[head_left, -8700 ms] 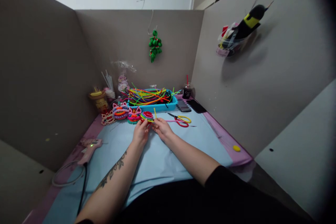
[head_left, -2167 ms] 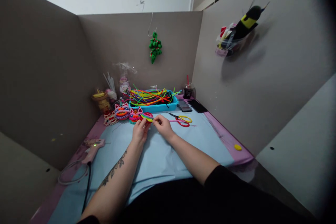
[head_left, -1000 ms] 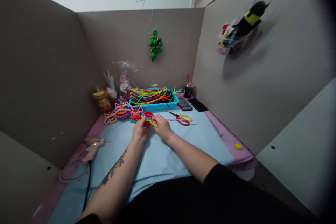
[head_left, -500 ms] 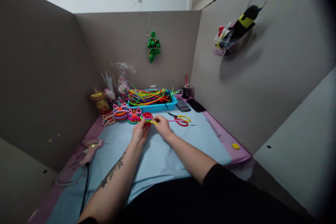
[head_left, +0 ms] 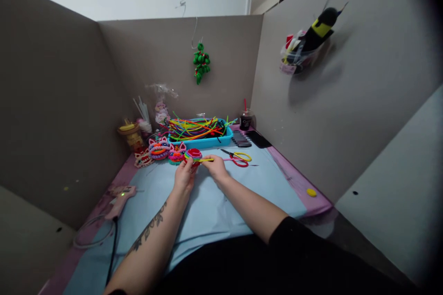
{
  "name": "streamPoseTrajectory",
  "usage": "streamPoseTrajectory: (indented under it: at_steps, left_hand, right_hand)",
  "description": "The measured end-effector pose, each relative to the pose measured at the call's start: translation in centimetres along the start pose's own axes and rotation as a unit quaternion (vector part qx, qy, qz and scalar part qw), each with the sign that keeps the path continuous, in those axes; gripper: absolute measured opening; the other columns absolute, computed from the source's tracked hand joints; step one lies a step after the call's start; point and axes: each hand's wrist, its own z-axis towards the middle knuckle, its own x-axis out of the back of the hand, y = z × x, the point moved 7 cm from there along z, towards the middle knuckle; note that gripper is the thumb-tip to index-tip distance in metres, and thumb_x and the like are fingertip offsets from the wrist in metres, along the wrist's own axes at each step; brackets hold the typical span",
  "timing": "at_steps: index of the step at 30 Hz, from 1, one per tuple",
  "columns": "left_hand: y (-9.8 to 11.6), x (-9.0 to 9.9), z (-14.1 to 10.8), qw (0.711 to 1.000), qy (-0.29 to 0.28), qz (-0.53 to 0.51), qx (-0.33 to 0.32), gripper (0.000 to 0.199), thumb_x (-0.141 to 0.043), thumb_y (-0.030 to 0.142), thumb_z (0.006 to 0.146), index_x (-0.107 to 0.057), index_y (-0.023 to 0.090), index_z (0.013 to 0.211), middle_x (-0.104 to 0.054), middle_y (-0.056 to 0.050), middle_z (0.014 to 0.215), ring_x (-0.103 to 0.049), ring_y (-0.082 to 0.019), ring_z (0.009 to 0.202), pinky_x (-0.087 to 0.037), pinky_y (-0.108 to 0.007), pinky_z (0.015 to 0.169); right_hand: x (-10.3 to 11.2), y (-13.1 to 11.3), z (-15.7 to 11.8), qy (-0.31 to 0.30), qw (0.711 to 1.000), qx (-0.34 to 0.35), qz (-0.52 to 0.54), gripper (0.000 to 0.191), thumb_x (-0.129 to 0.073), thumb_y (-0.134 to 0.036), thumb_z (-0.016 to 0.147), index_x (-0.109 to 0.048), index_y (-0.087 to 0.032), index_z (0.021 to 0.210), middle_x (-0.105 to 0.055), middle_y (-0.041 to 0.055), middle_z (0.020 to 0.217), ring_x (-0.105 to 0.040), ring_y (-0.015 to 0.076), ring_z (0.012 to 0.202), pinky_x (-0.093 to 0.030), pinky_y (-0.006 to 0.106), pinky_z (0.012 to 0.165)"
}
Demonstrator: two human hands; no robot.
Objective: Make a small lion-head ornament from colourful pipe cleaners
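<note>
My left hand (head_left: 185, 176) grips a small round piece made of fuzzy pipe cleaners (head_left: 193, 152), red on top with rainbow-coloured bands at its side. From that piece a yellow pipe cleaner (head_left: 207, 160) sticks out to the right. My right hand (head_left: 217, 167) pinches this yellow strand close to the piece. Just right of my right hand lie scissors (head_left: 243, 159) with one yellow and one red handle; a pink strand lies beside them. To the left, a pink-eared pipe cleaner animal head (head_left: 177, 153) sits close to the round piece.
A blue tray (head_left: 200, 143) of many-coloured pipe cleaners stands behind. More animal heads (head_left: 159, 148) sit left. A pink glue gun (head_left: 119, 202) with its cable lies at left. Phones (head_left: 259, 138) and a drink cup (head_left: 245, 121) are back right. Grey partitions (head_left: 228, 55) enclose the table.
My right hand has shifted slightly on the yellow pipe cleaner, and more of the strand shows. My left hand stays on the round piece. The view has tilted a little.
</note>
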Motion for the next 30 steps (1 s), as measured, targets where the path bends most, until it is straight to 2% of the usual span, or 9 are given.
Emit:
streamPoseTrajectory:
  at_steps: [3,6,10,14,20,25,27,30]
  left_hand:
    - [0.1,0.0,0.1,0.999,-0.001,0.013,-0.031,0.036,-0.083,0.033,0.051,-0.057,0.014,0.069,-0.06,0.003,0.058,-0.056,-0.006,0.053,-0.044,-0.019,0.062]
    - [0.4,0.1,0.1,0.998,0.004,0.024,-0.056,0.036,-0.083,0.033,0.051,-0.056,0.014,0.067,-0.062,0.002,0.061,-0.057,-0.007,0.056,-0.044,-0.019,0.063]
    - [0.9,0.1,-0.2,0.998,0.009,0.018,-0.067,0.036,-0.083,0.032,0.05,-0.059,0.014,0.07,-0.065,0.0,0.068,-0.06,-0.009,0.063,-0.045,-0.021,0.068]
    - [1.0,-0.2,-0.4,0.997,-0.003,0.012,-0.071,0.034,-0.083,0.031,0.052,-0.061,0.014,0.072,-0.067,0.0,0.071,-0.061,-0.01,0.067,-0.046,-0.021,0.071]
    - [0.5,-0.7,-0.5,0.999,-0.013,0.005,-0.046,0.034,-0.083,0.031,0.052,-0.063,0.014,0.072,-0.068,-0.002,0.071,-0.061,-0.01,0.065,-0.046,-0.021,0.068]
    - [0.2,0.0,-0.1,1.0,0.008,-0.009,-0.008,0.028,-0.08,0.028,0.059,-0.063,0.014,0.076,-0.069,-0.002,0.073,-0.063,-0.01,0.065,-0.045,-0.02,0.066]
    - [0.1,0.3,0.1,1.0,0.013,-0.009,0.009,0.023,-0.077,0.026,0.064,-0.064,0.015,0.078,-0.069,-0.002,0.074,-0.063,-0.011,0.066,-0.045,-0.022,0.068]
    - [0.0,0.8,0.4,0.999,0.027,-0.012,0.022,0.017,-0.073,0.024,0.069,-0.064,0.015,0.08,-0.069,-0.002,0.074,-0.062,-0.011,0.064,-0.046,-0.023,0.067]
  right_hand:
    - [0.0,0.6,-0.5,0.031,0.998,-0.037,0.039,0.017,-0.067,-0.027,0.053,-0.065,-0.015,0.066,-0.059,-0.0019,0.055,-0.051,0.0125,0.056,-0.039,0.025,0.057]
    - [-0.5,0.9,-0.8,0.027,0.996,-0.049,0.069,0.021,-0.069,-0.027,0.051,-0.067,-0.015,0.069,-0.063,0.0003,0.062,-0.054,0.0141,0.06,-0.041,0.027,0.058]
    - [-1.4,0.9,-0.9,-0.007,0.995,-0.036,0.097,0.031,-0.076,-0.026,0.047,-0.068,-0.015,0.075,-0.068,0.0049,0.082,-0.059,0.0156,0.071,-0.045,0.028,0.067]
    - [-1.6,0.6,-0.9,0.003,0.995,-0.012,0.099,0.035,-0.078,-0.033,0.047,-0.068,-0.015,0.075,-0.067,0.0089,0.098,-0.06,0.0173,0.079,-0.046,0.029,0.072]
    - [-0.7,0.8,-0.6,0.031,0.996,-0.026,0.084,0.028,-0.074,-0.037,0.052,-0.069,-0.014,0.069,-0.066,0.011,0.104,-0.06,0.0191,0.082,-0.045,0.027,0.066]
    - [-0.7,0.7,-0.2,0.008,0.997,-0.024,0.074,0.024,-0.07,-0.037,0.055,-0.069,-0.015,0.065,-0.066,0.0097,0.108,-0.058,0.0153,0.073,-0.041,0.024,0.055]
    - [-1.0,0.9,-0.1,-0.009,0.996,-0.038,0.078,0.026,-0.068,-0.039,0.056,-0.07,-0.015,0.068,-0.066,0.0086,0.108,-0.055,0.0127,0.066,-0.037,0.023,0.05]
    - [-1.0,1.0,0.0,-0.018,0.995,-0.058,0.085,0.034,-0.068,-0.04,0.056,-0.071,-0.016,0.079,-0.069,0.0069,0.097,-0.054,0.0123,0.063,-0.035,0.021,0.048]
